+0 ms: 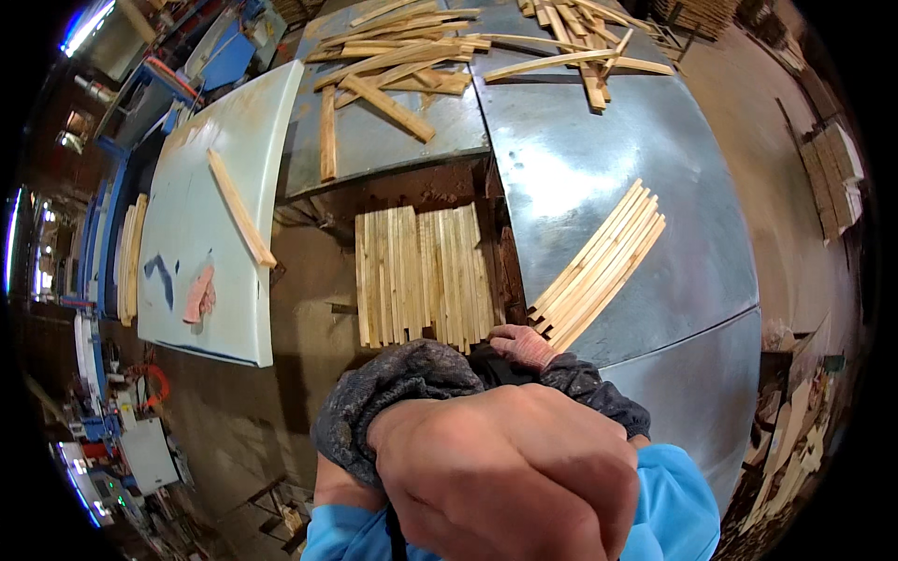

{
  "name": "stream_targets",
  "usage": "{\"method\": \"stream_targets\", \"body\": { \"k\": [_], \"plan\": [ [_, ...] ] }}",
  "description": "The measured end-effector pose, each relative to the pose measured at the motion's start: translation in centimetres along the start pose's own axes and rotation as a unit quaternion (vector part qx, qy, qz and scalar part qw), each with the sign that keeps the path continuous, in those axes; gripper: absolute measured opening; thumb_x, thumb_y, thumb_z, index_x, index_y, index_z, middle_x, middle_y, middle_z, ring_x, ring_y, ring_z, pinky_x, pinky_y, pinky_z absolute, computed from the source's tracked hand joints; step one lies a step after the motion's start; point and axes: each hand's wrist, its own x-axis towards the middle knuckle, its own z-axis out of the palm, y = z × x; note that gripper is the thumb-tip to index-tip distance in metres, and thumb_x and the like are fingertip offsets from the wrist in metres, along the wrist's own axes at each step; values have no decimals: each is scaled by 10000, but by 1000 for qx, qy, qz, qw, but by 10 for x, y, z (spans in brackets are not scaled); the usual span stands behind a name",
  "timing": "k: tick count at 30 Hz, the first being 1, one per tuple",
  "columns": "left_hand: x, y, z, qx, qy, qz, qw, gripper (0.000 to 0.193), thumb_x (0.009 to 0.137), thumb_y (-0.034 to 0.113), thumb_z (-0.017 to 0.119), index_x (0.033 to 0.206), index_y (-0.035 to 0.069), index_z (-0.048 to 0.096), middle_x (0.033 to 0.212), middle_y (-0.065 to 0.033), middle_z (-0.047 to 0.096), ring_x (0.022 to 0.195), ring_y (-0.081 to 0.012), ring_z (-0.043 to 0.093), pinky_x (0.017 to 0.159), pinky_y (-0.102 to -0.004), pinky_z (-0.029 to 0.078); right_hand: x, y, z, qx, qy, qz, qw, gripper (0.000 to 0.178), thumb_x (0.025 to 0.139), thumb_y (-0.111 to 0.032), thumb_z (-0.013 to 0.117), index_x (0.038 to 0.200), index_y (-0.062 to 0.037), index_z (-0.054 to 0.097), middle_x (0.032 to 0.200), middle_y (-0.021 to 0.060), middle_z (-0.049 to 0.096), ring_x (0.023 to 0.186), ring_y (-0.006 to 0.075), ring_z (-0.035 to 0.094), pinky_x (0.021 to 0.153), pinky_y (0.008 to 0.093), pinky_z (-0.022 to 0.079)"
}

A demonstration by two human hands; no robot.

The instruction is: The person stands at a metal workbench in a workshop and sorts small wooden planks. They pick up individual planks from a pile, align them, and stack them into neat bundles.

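Note:
My left hand [510, 477] is bare and looms large close to the camera, its fingers curled into a fist. Whatever it may hold is hidden. A dark sleeve cover [402, 397] is bunched around that wrist. Farther off, my right hand [524, 346] wears a pinkish glove, with its fingers drawn together. It is at the metal table's [608, 140] left edge, beside the near ends of a bundle of wooden strips [603, 266]. What its fingers grip, if anything, I cannot make out. Just left of it, a row of upright-looking strips [421, 276] is packed side by side.
Loose wooden strips [393, 56] lie in a heap at the far end, with another pile [589, 42] to the right. A pale board [224, 196] on the left carries one strip [241, 210] and a pink glove [199, 294]. Blue machinery [112, 187] lines the left side.

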Motion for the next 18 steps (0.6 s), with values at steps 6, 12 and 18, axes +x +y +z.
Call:
{"method": "stream_targets", "body": {
  "k": [6,12,18],
  "plan": [
    [-3,8,2,-28,75,12,997,209,898,199,847,867,2,785,763,-113,702,623,-180,631,490,-286,464,10,13,0,-25,4,-3,1000,531,987,-289,700,1386,49,610,1138,135,728,977,199,688,868,338,550],
    [-32,60,-46,37,-38,-153,987,351,941,270,787,1068,-52,726,1028,-170,711,912,-323,698,811,-395,548,14,-5,9,-58,-37,29,997,551,987,-285,701,1411,48,591,1226,175,721,1100,251,692,964,357,539],
    [-112,96,-76,243,223,-397,856,386,912,205,811,1186,-47,706,1084,-147,714,1023,-243,681,947,-370,524,25,32,20,-14,-45,-88,995,515,976,-311,689,1325,65,640,1144,157,732,1021,210,699,908,341,552]
  ]
}}
